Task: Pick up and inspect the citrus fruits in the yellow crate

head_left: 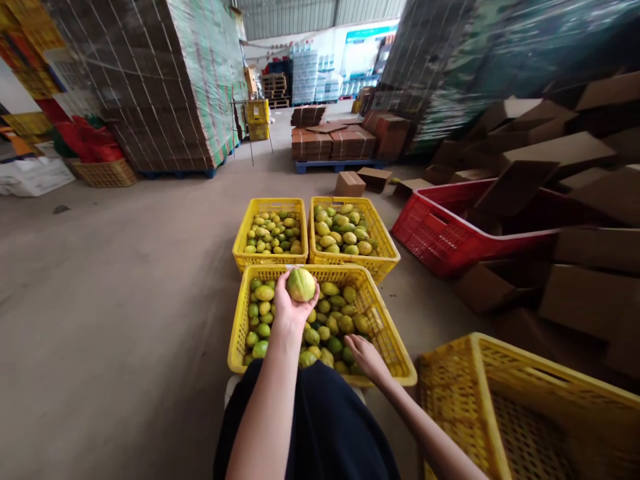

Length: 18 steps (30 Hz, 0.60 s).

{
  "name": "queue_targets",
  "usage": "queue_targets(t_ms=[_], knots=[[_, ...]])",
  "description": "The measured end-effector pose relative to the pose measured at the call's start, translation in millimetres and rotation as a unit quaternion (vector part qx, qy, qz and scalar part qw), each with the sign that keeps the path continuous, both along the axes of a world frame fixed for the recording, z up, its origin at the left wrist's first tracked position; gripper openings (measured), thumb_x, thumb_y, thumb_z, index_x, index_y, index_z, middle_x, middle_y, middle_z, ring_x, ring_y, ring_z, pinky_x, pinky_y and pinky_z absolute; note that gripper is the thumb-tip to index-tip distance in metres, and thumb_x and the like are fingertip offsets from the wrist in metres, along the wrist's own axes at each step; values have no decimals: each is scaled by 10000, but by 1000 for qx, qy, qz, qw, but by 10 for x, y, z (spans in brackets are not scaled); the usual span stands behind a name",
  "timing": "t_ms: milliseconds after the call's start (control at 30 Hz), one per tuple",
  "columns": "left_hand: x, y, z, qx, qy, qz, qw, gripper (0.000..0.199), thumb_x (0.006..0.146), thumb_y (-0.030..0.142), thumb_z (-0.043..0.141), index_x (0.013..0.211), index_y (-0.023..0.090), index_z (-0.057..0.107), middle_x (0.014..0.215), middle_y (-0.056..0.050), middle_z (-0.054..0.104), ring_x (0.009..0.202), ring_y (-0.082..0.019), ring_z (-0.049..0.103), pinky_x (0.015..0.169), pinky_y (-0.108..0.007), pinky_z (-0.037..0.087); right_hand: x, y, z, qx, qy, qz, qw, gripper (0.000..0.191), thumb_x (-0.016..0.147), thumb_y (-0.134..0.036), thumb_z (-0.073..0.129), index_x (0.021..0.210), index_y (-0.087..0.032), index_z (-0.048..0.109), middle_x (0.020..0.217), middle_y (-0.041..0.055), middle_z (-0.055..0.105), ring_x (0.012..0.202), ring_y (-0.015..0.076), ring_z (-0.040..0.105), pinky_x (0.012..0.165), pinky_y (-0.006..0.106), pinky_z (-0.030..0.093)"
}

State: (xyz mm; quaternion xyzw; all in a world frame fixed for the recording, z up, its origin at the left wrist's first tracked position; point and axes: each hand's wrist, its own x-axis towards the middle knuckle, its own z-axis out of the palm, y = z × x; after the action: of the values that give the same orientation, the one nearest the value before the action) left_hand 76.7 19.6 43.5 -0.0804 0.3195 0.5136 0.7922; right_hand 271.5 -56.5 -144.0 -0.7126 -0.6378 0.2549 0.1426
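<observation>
L hand (291, 312): grip part-closed, cupped round a green-yellow fruit (301, 285), which we see above the front crate (384, 323). R hand (369, 359): half open over the crate's near right part, nothing visibly held; contact w/ the loose fruits (345, 325) there we can't tell. We judge the held piece firm, mod. hvy, smooth, bruisable; best hold: widest girth, palm under.

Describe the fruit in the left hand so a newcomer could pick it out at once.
Start at the fruit-filled yellow crate closest to the camera. Above it is the upturned left hand. The fruit held there is rounded, yellow-green and, unlike its neighbours lying in the crate, raised above the pile.
</observation>
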Motion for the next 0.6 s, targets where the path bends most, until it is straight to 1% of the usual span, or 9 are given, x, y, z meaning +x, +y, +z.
queue_targets(t_ms=[100, 267, 433, 500, 533, 600], knots=[[95, -21, -58, -10, 23, -17, 1000, 159, 764, 301, 517, 838, 168, 564, 827, -78, 597, 807, -209, 604, 597, -301, 519, -12, -31, -53, -11, -4, 6, 1000, 411, 894, -367, 241, 775, -172, 582, 868, 107, 632, 850, 202, 596, 805, 289, 414], [235, -56, -175, -12, 59, -27, 998, 113, 748, 277, 525, 814, 189, 551, 827, -53, 585, 770, -194, 592, 611, -323, 513, -28, -132, -111, -33, -26, 11, 999, 394, 907, -356, 250, 793, -165, 576, 872, 104, 632, 850, 193, 599, 769, 277, 410], [427, -70, -376, -28, 111, -60, 992, 100, 737, 271, 525, 807, 204, 548, 824, -38, 575, 720, -175, 569, 614, -341, 502, -89, -227, -96, -39, -58, 15, 997, 354, 909, -373, 282, 799, -187, 562, 892, 86, 629, 902, 203, 592, 709, 271, 397], [502, -88, -481, -49, 114, -93, 988, 111, 736, 284, 526, 805, 198, 542, 816, -46, 573, 720, -179, 563, 597, -335, 502, -107, -231, -72, -37, -65, 18, 997, 353, 912, -377, 280, 799, -190, 558, 896, 76, 634, 898, 194, 594, 698, 263, 392], [532, -104, -536, -64, 109, -122, 984, 120, 738, 291, 523, 801, 190, 538, 808, -55, 574, 725, -186, 563, 583, -329, 501, -115, -230, -61, -35, -69, 20, 997, 355, 914, -376, 279, 796, -190, 557, 896, 75, 636, 896, 193, 595, 692, 262, 391], [567, -138, -640, -89, 117, -201, 968, 137, 743, 299, 509, 786, 172, 535, 786, -74, 576, 732, -204, 564, 553, -320, 498, -128, -232, -42, -29, -76, 20, 996, 359, 917, -366, 272, 796, -185, 557, 897, 82, 640, 897, 199, 595, 684, 266, 392]])
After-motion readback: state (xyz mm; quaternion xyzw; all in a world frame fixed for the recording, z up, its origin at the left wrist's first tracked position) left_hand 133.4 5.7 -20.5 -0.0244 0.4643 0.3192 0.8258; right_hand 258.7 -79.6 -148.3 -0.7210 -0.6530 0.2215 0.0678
